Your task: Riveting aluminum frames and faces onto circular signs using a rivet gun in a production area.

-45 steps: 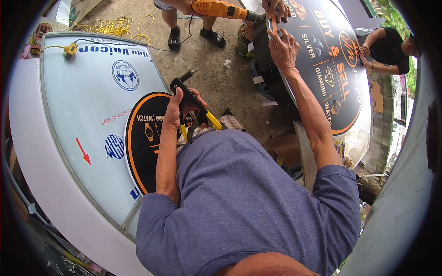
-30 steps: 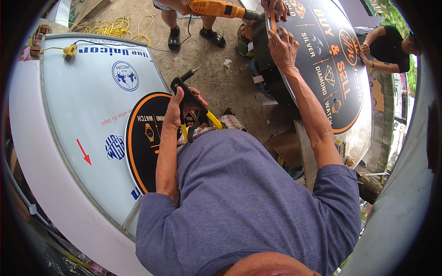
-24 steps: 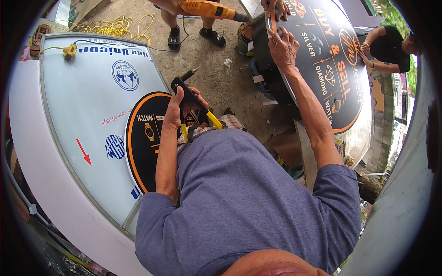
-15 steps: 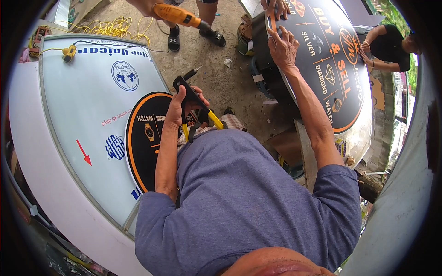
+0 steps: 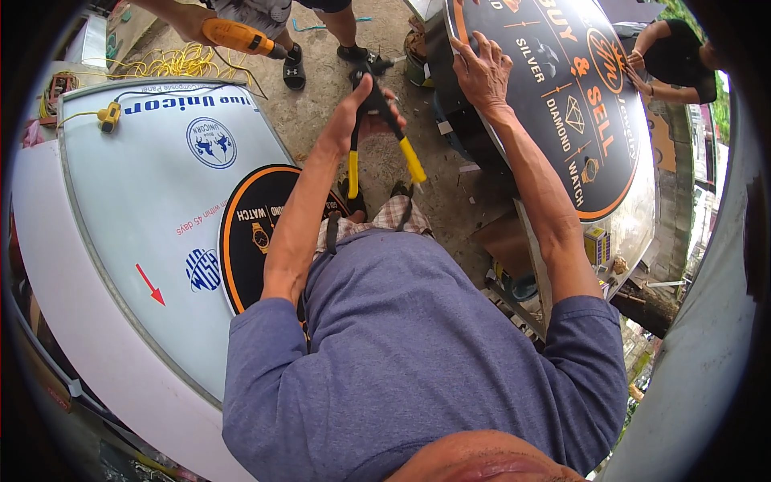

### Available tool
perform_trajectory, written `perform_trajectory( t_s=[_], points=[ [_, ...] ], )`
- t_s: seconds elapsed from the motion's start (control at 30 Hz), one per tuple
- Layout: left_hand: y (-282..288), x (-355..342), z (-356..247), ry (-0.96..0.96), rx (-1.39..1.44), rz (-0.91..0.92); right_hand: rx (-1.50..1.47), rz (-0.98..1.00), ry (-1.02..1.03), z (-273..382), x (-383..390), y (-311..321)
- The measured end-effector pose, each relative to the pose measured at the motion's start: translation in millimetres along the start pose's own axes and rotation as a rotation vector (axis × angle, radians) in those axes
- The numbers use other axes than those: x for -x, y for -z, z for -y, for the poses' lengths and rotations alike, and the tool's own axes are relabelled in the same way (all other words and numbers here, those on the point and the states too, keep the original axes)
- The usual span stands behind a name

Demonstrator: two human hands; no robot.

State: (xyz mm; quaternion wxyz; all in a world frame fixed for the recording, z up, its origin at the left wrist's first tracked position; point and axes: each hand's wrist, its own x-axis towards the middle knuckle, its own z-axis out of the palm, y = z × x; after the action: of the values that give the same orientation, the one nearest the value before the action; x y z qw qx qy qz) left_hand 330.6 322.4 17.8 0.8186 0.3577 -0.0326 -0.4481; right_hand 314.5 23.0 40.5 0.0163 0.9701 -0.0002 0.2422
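My left hand is wrapped round a hand riveter with a black body and two spread yellow-gripped handles, held in the air above the floor. Its handles point back toward me. My right hand lies with fingers apart on the edge of a large black sign. That sign is rounded, orange-rimmed and printed with white and orange lettering and pictures. Its deep black side faces left, and my right fingertips reach over that edge.
A co-worker's hand holds an orange drill at the far side. Another person touches the sign's right edge. At left, a smaller black sign lies on a pale panel. A yellow cord is coiled behind; a bucket stands beside the large sign.
My left hand has moved the riveter away from my body, up and to the right. My right hand has shifted slightly along the sign's edge. The orange drill has moved left.
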Motion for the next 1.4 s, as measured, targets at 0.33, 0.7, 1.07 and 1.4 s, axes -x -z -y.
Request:
perform_trajectory(
  t_s=[0.33, 0.7, 1.07, 1.4],
  points=[
    [-1, -105, -20, -0.024, -0.127, -0.012, 0.008, 0.015, -0.007, -1, -1, 1],
    [-6, -139, -15, 0.035, -0.088, 0.053, -0.022, 0.040, -0.010, 1, -1, 4],
    [36, -59, 8, 0.109, 0.066, 0.075, -0.032, 0.048, -0.020, 3, -4, 6],
    [94, 91, 45, 0.022, 0.190, -0.236, -0.021, 0.049, -0.004, 5, -4, 10]
  ],
)
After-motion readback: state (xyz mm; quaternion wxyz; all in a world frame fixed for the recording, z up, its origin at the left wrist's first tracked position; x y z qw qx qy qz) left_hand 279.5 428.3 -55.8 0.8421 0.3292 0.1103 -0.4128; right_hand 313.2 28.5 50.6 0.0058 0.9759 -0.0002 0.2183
